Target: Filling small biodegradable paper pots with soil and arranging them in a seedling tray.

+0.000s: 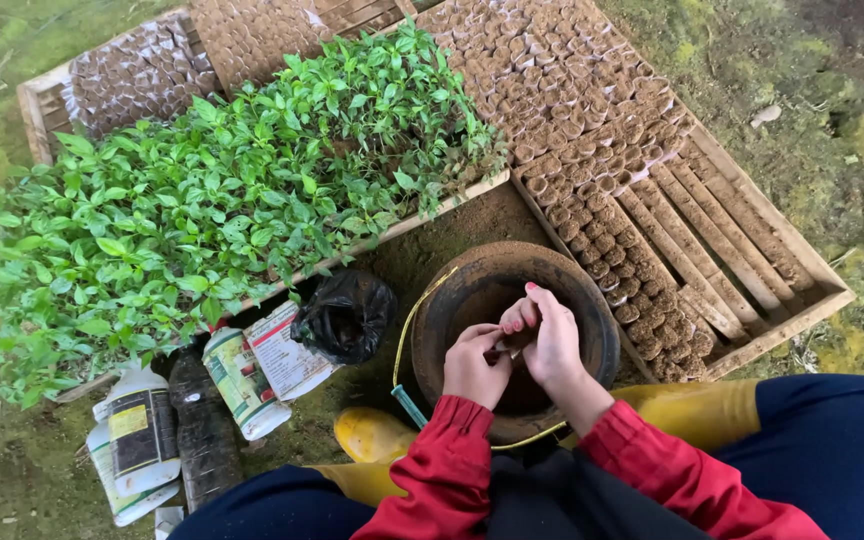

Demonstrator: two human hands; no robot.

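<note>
Hands meet over the soil-caked round basin (512,290) between the yellow boots, left hand (474,365) and right hand (550,340) pinching a small pot together, apparently to fill it, beside trays of seedlings (232,200).
</note>
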